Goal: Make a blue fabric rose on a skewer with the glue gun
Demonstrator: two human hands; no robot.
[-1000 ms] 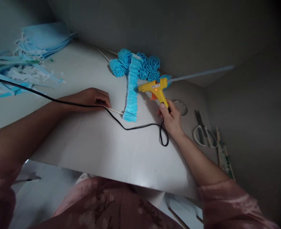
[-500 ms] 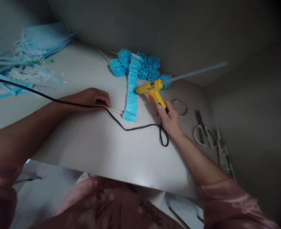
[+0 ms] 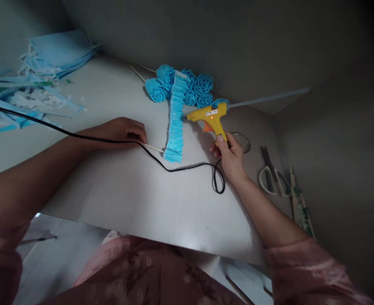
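Note:
My left hand point(image 3: 123, 131) rests on the table, fingers closed on a thin wooden stick point(image 3: 154, 148). The stick's far end meets the lower end of a pleated blue strip point(image 3: 175, 116) that lies lengthwise away from me. Glossy patches show along the strip. In my right hand point(image 3: 233, 159) is a yellow glue gun point(image 3: 209, 116), held by its handle, with a small orange light glowing. Its nozzle is just right of the strip's edge. A long clear glue stick point(image 3: 269, 98) juts from its back. Several blue flowers point(image 3: 203, 84) lie behind the strip.
A black cord point(image 3: 107, 139) crosses over my left wrist and loops near the glue gun. Stacked blue face masks point(image 3: 60, 51) and cut scraps point(image 3: 31, 99) lie at left. Right are a tape ring point(image 3: 246, 143), scissors point(image 3: 271, 173) and a green-patterned strip point(image 3: 301, 207).
My right hand has drawn the glue gun to the right, so its nozzle is now off the middle of the pleated strip. My left hand and the stick have stayed put.

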